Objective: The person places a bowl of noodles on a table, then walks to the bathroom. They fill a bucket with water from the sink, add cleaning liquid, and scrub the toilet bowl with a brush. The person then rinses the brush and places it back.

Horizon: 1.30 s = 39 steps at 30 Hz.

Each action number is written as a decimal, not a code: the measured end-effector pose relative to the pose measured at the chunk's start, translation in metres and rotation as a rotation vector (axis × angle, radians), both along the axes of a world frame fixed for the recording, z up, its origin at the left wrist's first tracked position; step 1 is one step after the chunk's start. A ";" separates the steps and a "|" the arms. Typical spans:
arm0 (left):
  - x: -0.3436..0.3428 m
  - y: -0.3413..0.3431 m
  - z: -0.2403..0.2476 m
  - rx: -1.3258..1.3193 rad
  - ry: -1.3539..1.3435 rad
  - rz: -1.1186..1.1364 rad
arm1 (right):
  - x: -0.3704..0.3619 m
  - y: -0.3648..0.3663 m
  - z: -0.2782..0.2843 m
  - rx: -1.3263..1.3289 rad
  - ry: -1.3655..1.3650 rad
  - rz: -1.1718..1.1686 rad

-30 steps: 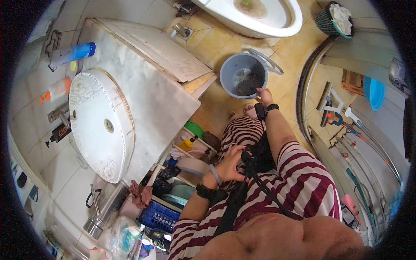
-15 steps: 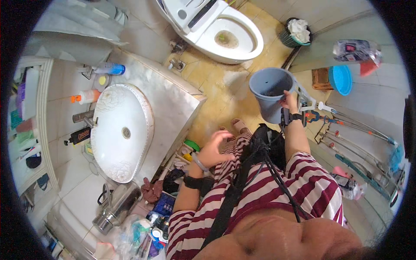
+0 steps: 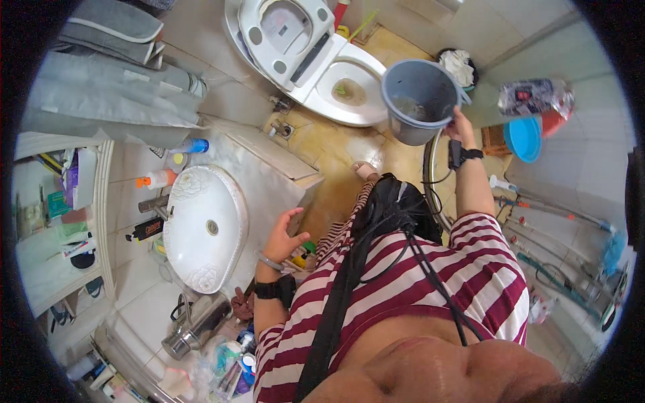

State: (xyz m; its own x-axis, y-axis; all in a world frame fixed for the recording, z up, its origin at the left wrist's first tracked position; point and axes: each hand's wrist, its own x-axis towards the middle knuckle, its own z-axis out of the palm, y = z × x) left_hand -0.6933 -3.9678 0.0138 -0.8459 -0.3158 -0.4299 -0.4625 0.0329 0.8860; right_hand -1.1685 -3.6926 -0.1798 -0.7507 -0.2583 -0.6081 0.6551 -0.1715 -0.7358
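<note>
My right hand [image 3: 461,126] is closed on the right side of a grey-blue bucket [image 3: 411,134], close to its rim. The bucket is held up and tilted, so its inside faces me; some dark, debris-like matter shows in it, too unclear to name. Its left edge overlaps the front of the white toilet [image 3: 373,121], whose lid and seat are raised. A small green and yellowish bit lies in the toilet bowl. My left hand [image 3: 283,238] holds nothing, fingers apart, between the sink counter and my striped clothes.
On the left, a white oval sink [image 3: 201,235] sits on a marble counter [image 3: 269,181] with bottles behind it. A wastebasket with white paper [image 3: 457,67] stands beyond the bucket. Right of it are a blue basin [image 3: 523,140] and several long-handled tools [image 3: 564,211] along the wall.
My right hand has carried the bucket up and forward to the toilet's front and tipped it more. My left hand has drawn left, toward the sink. The whole view has shifted too.
</note>
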 end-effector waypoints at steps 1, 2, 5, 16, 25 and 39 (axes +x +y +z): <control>-0.004 -0.002 -0.004 0.013 -0.034 0.038 | -0.001 -0.006 0.023 -0.041 -0.026 -0.020; -0.011 -0.004 -0.003 0.029 -0.064 0.056 | -0.013 0.004 0.031 -0.006 -0.055 0.039; -0.037 -0.013 0.004 -0.023 -0.067 0.068 | -0.025 -0.013 0.066 -0.080 -0.017 -0.009; -0.058 -0.014 0.003 0.019 -0.131 0.268 | -0.069 -0.108 0.008 0.506 0.094 0.473; -0.041 0.000 -0.019 0.138 -0.177 0.392 | -0.061 -0.226 -0.068 0.583 0.255 0.509; -0.036 0.002 -0.002 0.120 -0.236 0.504 | -0.045 -0.314 -0.152 1.204 0.763 0.984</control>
